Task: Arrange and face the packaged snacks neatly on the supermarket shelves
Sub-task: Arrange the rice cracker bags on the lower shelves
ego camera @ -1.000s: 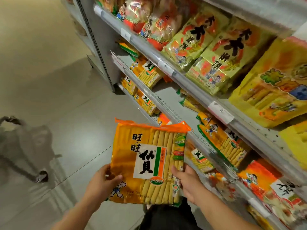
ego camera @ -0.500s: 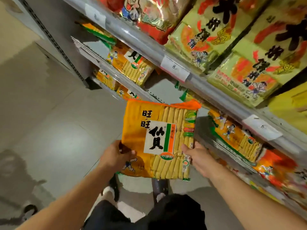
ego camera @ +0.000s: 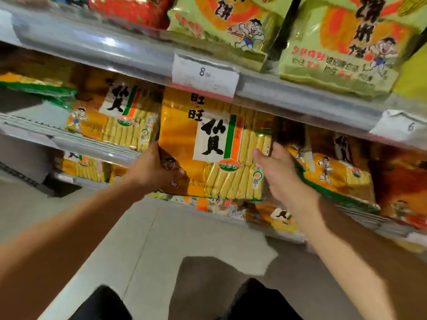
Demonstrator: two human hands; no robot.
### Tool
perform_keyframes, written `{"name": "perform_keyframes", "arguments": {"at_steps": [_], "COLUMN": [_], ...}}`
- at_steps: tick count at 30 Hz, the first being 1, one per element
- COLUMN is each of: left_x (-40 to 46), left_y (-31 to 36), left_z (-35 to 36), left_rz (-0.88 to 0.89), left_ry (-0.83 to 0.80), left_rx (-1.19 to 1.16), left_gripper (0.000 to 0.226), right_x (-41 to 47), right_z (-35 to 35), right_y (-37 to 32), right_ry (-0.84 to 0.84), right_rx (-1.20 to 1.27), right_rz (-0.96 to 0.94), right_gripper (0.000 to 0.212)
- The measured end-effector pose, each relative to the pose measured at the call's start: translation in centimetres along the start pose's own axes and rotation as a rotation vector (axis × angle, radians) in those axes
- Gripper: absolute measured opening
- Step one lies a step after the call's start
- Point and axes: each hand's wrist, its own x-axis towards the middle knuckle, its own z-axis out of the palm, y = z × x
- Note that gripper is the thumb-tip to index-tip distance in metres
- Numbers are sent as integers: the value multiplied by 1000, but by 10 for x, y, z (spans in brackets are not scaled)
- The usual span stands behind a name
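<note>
An orange pack of rice crackers with a white label stands upright in the middle shelf's gap, its top tucked under the shelf rail above. My left hand grips its lower left corner. My right hand holds its right edge, thumb on the front. A matching pack stands to its left, and another leans to its right.
The upper shelf rail carries a price tag and holds green and red snack bags. More orange packs fill the lower shelf. Grey floor and my dark trousers lie below.
Both hands have carried the orange pack up and forward from over the floor into the gap on the middle shelf. The view has swung closer to the shelves.
</note>
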Motion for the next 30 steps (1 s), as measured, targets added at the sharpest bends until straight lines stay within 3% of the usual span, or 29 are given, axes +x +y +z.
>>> {"name": "perform_keyframes", "arguments": {"at_steps": [1,4,9,11,13,16,20,26,28,30], "left_x": [15,59,111,124,131,128,117,123,125,124], "left_y": [0,-4,-18,-22,-25,-31,-28,-24,-25,-23], "left_z": [3,17,47,56,59,58,57,58,59,56], "left_rz": [51,235,416,471,469,433,417,297,283,268], "left_ry": [19,110,237,273,277,300,263,240,242,210], "left_rx": [8,-39,-116,-27,103,252,350,420,405,352], "left_gripper": [71,45,47,43,42,54,44,38,39,40], "right_x": [10,38,73,84,90,90,74,34,0,-35], "right_z": [3,10,17,19,20,17,12,4,-12,-41], "right_y": [0,5,29,41,48,51,51,53,59,60], "right_ry": [27,140,163,199,230,219,142,120,80,154], "right_rx": [6,30,21,-1,-16,-73,-214,-680,-672,-639], "right_rz": [-44,-175,-260,-255,-222,-223,-219,-294,-414,-584], "right_gripper": [18,24,29,46,56,47,52,72,58,30]}}
